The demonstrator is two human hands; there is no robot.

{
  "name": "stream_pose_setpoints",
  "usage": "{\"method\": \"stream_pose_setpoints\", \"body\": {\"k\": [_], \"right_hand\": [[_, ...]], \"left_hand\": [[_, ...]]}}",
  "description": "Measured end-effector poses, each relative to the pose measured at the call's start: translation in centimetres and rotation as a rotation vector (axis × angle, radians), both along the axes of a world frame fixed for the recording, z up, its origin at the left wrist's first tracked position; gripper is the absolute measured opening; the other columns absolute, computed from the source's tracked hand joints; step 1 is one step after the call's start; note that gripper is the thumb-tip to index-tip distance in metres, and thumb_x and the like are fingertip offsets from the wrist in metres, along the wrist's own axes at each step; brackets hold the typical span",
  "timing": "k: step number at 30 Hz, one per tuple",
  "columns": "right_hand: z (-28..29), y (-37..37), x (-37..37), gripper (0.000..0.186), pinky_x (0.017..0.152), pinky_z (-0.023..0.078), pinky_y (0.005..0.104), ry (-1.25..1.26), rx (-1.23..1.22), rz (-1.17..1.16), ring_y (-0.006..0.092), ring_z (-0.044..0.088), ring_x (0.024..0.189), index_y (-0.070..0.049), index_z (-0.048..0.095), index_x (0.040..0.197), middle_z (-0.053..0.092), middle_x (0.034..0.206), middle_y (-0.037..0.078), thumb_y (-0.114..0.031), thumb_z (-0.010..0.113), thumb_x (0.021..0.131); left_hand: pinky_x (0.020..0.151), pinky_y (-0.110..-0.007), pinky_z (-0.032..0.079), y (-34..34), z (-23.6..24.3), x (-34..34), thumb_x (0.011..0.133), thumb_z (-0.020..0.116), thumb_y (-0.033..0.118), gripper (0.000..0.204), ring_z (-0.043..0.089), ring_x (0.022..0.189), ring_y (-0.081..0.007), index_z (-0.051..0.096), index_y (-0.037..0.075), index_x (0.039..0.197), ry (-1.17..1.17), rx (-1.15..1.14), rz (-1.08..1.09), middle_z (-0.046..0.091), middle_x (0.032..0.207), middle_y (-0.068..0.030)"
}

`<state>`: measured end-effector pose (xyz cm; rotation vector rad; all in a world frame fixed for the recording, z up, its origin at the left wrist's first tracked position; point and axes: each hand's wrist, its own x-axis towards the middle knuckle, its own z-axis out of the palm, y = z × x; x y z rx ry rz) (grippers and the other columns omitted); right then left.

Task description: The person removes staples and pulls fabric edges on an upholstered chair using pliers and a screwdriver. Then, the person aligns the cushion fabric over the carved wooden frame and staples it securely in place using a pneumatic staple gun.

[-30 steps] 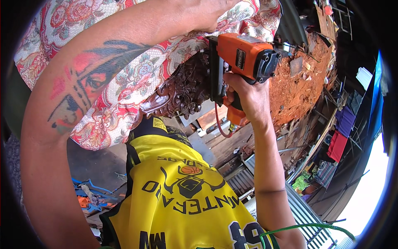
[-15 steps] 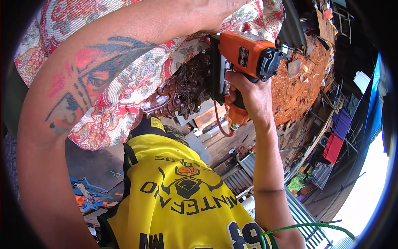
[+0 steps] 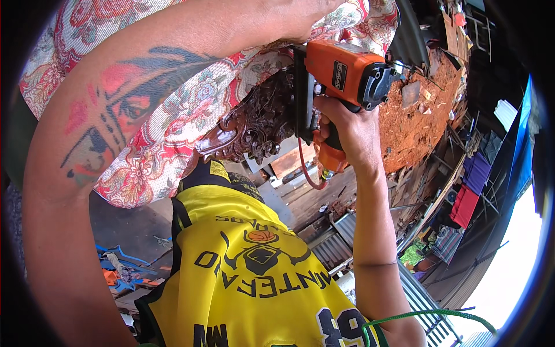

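My right hand (image 3: 357,130) is closed round the black grip of an orange and black air staple gun (image 3: 341,72). A thin red hose (image 3: 303,165) loops beside the tool's grip. Its black front end is up against the floral upholstery fabric (image 3: 147,159), near dark carved, glossy wood (image 3: 254,118). Across the top stretches my left forearm, and my left hand (image 3: 303,20) rests on the fabric beside the tool. The fingers of that hand are hidden or cut off by the upper edge.
Reddish-brown ground (image 3: 419,130) with scraps lies to the right. Purple and red cloths (image 3: 464,206) hang beside a blue sheet (image 3: 523,139). Blue and orange scraps (image 3: 118,272) lie on the floor at lower left. A green cord (image 3: 433,313) crosses near my right upper arm.
Almost nothing differs. The staple gun and my left arm have shifted very slightly, and the right hand keeps its hold on the tool.
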<state>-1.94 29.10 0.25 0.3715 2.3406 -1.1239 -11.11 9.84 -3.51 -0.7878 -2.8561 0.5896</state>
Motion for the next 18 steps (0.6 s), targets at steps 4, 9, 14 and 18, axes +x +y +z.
{"method": "stream_pose_setpoints", "body": {"k": [4,9,14,18], "right_hand": [[-0.1,0.3,-0.1,0.016,0.050,0.051,0.0307,-0.012,0.020,0.042,0.0107,0.061,0.052,0.000,0.067,0.099,0.064,0.066,0.002,-0.012,0.069,0.088],[-0.5,0.3,0.0,0.019,0.051,0.052,0.0323,-0.042,-0.007,0.046,0.0123,0.062,0.054,-0.001,0.066,0.105,0.062,0.065,0.002,-0.013,0.068,0.090],[-0.9,0.1,0.0,0.022,0.051,0.052,0.0334,-0.049,-0.006,0.038,0.0138,0.063,0.054,-0.001,0.065,0.109,0.062,0.066,0.004,-0.014,0.067,0.091],[-0.6,-0.4,-0.2,0.024,0.051,0.053,0.0345,-0.062,0.029,0.035,0.0142,0.063,0.054,-0.001,0.065,0.112,0.062,0.066,0.004,-0.013,0.066,0.091]], "left_hand": [[0.124,-0.074,0.001,0.5,0.0,0.2,0.107,0.022,0.063,0.083,0.006,0.160,-0.0485,0.013,0.008,0.168,0.071,-0.197,0.031,0.006,0.173,-0.0271],[0.124,-0.075,0.002,0.6,-0.3,0.0,0.105,0.008,0.070,0.088,0.007,0.160,-0.0471,0.012,0.010,0.169,0.119,-0.282,0.008,0.008,0.174,-0.0248],[0.123,-0.076,0.002,-0.3,-0.4,-0.3,0.099,-0.007,0.075,0.094,0.007,0.160,-0.0457,0.011,0.014,0.169,0.642,-1.171,-0.080,0.010,0.175,-0.0197],[0.123,-0.075,0.001,-0.1,-1.2,-0.5,0.098,-0.005,0.076,0.094,0.007,0.160,-0.0459,0.011,0.015,0.169,0.512,-0.829,-0.032,0.011,0.175,-0.0192]]}}
